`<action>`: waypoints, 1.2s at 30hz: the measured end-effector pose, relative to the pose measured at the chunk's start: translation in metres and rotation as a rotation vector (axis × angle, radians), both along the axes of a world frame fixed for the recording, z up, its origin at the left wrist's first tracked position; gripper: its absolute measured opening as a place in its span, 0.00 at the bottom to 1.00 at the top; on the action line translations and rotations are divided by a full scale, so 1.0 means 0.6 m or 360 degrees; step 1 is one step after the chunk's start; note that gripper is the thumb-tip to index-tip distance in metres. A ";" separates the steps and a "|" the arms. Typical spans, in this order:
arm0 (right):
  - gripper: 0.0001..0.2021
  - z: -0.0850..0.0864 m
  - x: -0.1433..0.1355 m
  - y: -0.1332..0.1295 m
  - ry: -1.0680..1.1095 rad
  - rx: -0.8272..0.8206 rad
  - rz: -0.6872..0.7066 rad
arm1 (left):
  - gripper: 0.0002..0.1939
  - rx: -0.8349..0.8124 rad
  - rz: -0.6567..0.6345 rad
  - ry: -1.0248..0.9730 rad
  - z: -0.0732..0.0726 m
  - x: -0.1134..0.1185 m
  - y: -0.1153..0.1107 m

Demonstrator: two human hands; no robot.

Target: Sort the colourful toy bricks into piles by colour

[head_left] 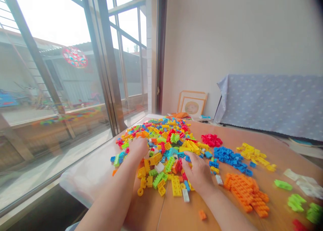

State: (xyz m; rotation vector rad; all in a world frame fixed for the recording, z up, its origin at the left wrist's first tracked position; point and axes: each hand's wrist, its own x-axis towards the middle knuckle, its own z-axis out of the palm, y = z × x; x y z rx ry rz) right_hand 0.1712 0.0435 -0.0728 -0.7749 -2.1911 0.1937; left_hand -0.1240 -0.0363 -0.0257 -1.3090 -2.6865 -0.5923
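A large mixed pile of toy building bricks (158, 170) in several colours spreads across the middle of the table. My left hand (139, 146) reaches into its left side, knuckles up, and its fingertips are mostly hidden behind the hand. An orange brick (140, 135) shows just beyond those fingers. At the pile's right edge is my right hand (199, 170), thumb and forefinger closed about a small blue brick (187, 158). Near it lie red bricks, a yellow plate brick (176, 186) and a white brick (185, 195).
Sorted heaps lie on the table (151, 214) at right: red bricks (212, 140), blue bricks (232, 159), yellow bricks (257, 156), orange bricks (247, 192) and green bricks (296, 202). A lone orange brick (202, 215) sits in front. Glass windows (73, 83) border the left.
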 end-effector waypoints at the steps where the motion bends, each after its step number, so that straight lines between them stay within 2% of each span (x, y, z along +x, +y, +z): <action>1: 0.17 -0.001 0.000 0.000 0.0003 -0.0008 0.0004 | 0.03 -0.0042 0.0023 0.0016 -0.004 -0.002 0.001; 6: 0.17 -0.005 0.000 0.002 0.0004 -0.0031 0.0010 | 0.05 -0.0149 0.0069 0.0045 -0.013 -0.005 0.012; 13: 0.18 -0.007 0.001 0.006 0.0016 0.0011 0.0019 | 0.05 -0.0113 0.0072 -0.0032 -0.018 0.000 0.016; 19: 0.17 -0.007 0.000 0.006 0.0046 0.0005 0.0002 | 0.01 0.0126 -0.0037 -0.0272 -0.015 -0.006 0.008; 23: 0.20 0.000 0.000 0.001 0.0061 -0.0012 -0.0046 | 0.06 0.0383 -0.0295 -0.0589 -0.010 0.001 0.013; 26: 0.17 0.006 -0.001 -0.004 0.0090 -0.0075 0.0016 | 0.11 0.0527 -0.0566 -0.0875 0.002 0.029 0.017; 30: 0.12 0.009 -0.008 -0.012 0.0170 -0.0182 0.0161 | 0.13 0.0554 -0.0911 -0.1151 0.022 0.095 0.017; 32: 0.14 0.009 -0.011 -0.017 0.0195 -0.0215 0.0206 | 0.13 0.0522 -0.1022 -0.1252 0.026 0.129 0.020; 34: 0.18 0.009 -0.011 -0.022 0.0181 -0.0249 0.0244 | 0.14 0.0496 -0.1134 -0.1489 0.023 0.156 0.028; 36: 0.20 0.009 -0.009 -0.025 0.0162 -0.0274 0.0270 | 0.14 0.0499 -0.1159 -0.1608 0.016 0.174 0.037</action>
